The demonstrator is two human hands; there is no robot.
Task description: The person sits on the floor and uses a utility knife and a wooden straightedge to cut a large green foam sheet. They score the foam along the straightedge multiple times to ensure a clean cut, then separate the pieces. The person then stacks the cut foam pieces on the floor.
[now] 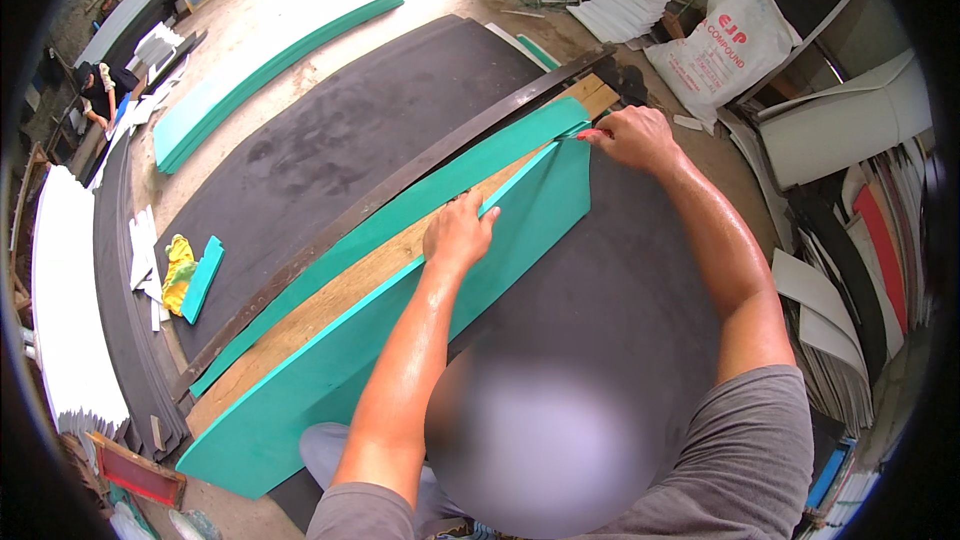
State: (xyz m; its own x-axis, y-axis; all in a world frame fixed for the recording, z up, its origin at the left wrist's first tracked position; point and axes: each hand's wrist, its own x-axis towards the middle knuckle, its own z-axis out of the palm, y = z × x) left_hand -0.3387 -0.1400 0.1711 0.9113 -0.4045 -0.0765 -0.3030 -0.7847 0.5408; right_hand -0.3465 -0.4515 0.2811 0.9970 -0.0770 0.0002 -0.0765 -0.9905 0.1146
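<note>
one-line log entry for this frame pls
left hand: pressing green foam sheet | right hand: holding red cutter at sheet's far end | cut strip beside metal straightedge | wooden plank underneath

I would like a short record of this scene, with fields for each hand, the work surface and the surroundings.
Left hand: pressed flat on the green foam sheet, at its cut edge.
Right hand: grips a small red-handled cutter at the sheet's far end.
Guide: long dark metal strip beside a narrow green strip.
Surface: wooden board on black sheet.
Surroundings: white sack; stacked white sheets.
</note>
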